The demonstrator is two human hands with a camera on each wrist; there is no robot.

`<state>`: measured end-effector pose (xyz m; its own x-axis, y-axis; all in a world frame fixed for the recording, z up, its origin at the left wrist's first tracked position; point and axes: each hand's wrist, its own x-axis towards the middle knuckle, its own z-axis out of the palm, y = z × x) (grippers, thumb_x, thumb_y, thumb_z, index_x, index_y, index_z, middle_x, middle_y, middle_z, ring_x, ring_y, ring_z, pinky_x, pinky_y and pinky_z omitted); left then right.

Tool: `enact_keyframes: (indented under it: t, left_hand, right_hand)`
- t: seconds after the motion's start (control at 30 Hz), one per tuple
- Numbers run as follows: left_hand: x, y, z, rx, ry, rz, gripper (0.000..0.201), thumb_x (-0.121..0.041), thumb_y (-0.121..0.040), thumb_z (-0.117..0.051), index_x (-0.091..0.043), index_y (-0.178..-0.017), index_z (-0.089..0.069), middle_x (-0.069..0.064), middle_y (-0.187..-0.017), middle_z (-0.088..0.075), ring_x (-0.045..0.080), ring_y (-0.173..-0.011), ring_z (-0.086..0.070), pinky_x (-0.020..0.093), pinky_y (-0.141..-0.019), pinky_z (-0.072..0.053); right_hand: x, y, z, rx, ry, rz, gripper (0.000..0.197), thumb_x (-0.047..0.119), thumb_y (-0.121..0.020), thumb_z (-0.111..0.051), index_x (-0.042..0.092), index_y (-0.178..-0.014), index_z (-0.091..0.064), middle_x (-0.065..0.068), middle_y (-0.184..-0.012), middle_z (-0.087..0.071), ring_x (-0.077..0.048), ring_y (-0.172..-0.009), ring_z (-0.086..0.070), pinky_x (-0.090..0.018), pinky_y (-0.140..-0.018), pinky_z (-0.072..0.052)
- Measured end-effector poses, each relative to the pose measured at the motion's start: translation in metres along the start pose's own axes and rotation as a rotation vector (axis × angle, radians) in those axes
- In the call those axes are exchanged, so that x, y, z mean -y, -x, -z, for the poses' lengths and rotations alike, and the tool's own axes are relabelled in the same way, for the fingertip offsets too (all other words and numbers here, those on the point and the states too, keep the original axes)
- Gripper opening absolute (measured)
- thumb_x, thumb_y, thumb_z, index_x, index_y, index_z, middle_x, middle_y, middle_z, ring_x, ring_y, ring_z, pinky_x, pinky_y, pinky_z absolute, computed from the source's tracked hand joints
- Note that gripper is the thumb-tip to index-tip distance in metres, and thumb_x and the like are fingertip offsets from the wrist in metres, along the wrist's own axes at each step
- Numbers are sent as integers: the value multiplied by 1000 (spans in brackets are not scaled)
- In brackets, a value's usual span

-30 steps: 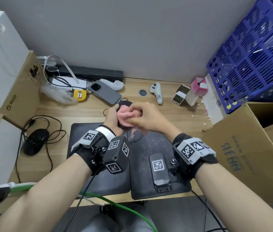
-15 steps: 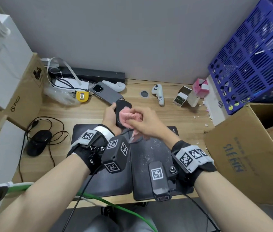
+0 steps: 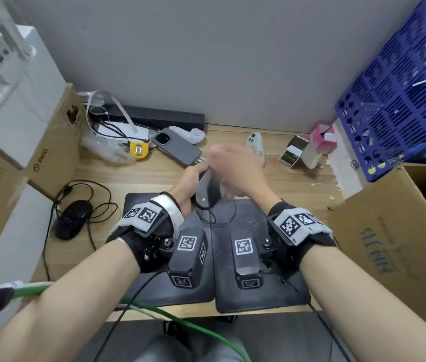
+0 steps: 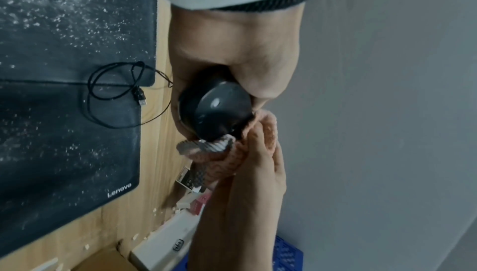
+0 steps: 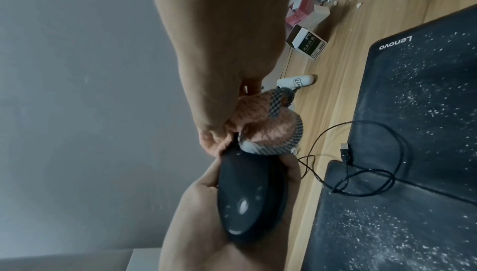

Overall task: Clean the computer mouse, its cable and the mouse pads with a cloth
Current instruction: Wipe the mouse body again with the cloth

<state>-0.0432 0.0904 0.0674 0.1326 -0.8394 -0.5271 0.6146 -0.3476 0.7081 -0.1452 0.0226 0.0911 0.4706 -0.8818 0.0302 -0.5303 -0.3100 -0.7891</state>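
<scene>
My left hand grips a black computer mouse lifted above the desk, its underside turned toward me. My right hand holds a bunched pink cloth against the mouse's far end. The right wrist view shows the cloth pressed onto the mouse. The mouse's black cable hangs down and lies looped on two black mouse pads, the left pad and the right pad. Both are speckled with white dust. The USB plug lies on the pads.
A second black mouse with a tangled cable lies at the left. A phone, a white controller and small boxes sit behind the hands. A cardboard box and a blue crate crowd the right side.
The mouse has been tipped up so its underside faces me. My right hand with the cloth has shifted from the mouse's top to its far end.
</scene>
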Motion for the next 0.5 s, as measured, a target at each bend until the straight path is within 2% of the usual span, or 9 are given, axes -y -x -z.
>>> enact_keyframes:
  t: [0.1, 0.17, 0.23, 0.3, 0.37, 0.4, 0.5]
  left_hand:
    - [-1, -1, 4, 4, 160, 18, 26, -16, -96, -40, -7, -93, -65, 14, -88, -66, 23, -73, -66, 33, -65, -58]
    - [-5, 0, 7, 23, 225, 43, 36, -10, -98, -35, -6, -80, -65, 13, -75, -66, 21, -62, -68, 27, -55, -58]
    - [-11, 1, 12, 24, 206, 58, 33, -11, -100, -31, -4, -84, -59, 14, -72, -66, 22, -58, -68, 25, -50, -56]
    - [-15, 5, 12, 5, 200, 107, 33, -25, -100, -37, -3, -87, -58, 15, -72, -67, 25, -57, -68, 28, -48, -56]
    - [-14, 3, 11, -22, 201, 151, 40, -36, -99, -41, -3, -89, -61, 16, -77, -68, 27, -60, -69, 33, -51, -57]
    - [-12, 2, 9, -32, 197, 146, 40, -37, -99, -41, -3, -91, -62, 16, -80, -68, 28, -63, -70, 34, -54, -58]
    - [-6, 2, 7, -63, 189, 94, 39, -37, -98, -43, -5, -107, -62, 15, -100, -67, 27, -79, -69, 35, -67, -60]
  right_hand:
    - [11, 6, -3, 221, -10, 53, 17, 14, -81, -72, 17, -97, -74, 7, -87, -68, -7, -83, -59, -16, -70, -41]
    - [15, 11, -2, 364, -50, 76, 17, 13, -81, -73, 15, -98, -73, 4, -91, -70, -6, -82, -60, -16, -71, -43]
    - [17, 16, 3, 461, -58, 103, 15, 11, -81, -73, 20, -93, -72, 9, -82, -67, 2, -69, -58, -14, -64, -44]
    - [18, 21, 9, 545, -92, 110, 18, 7, -81, -73, 24, -87, -69, 5, -79, -67, -4, -60, -59, -14, -55, -45]
    - [18, 26, 17, 611, -123, 95, 18, 4, -82, -72, 21, -87, -70, -7, -86, -69, -16, -60, -63, -19, -51, -49]
    - [17, 27, 22, 628, -105, 94, 16, 3, -81, -72, 17, -90, -71, -9, -89, -68, -18, -61, -63, -19, -49, -49]
    - [10, 27, 33, 621, -79, 61, 16, 0, -82, -71, 7, -96, -72, -1, -83, -68, -11, -52, -59, -14, -43, -43]
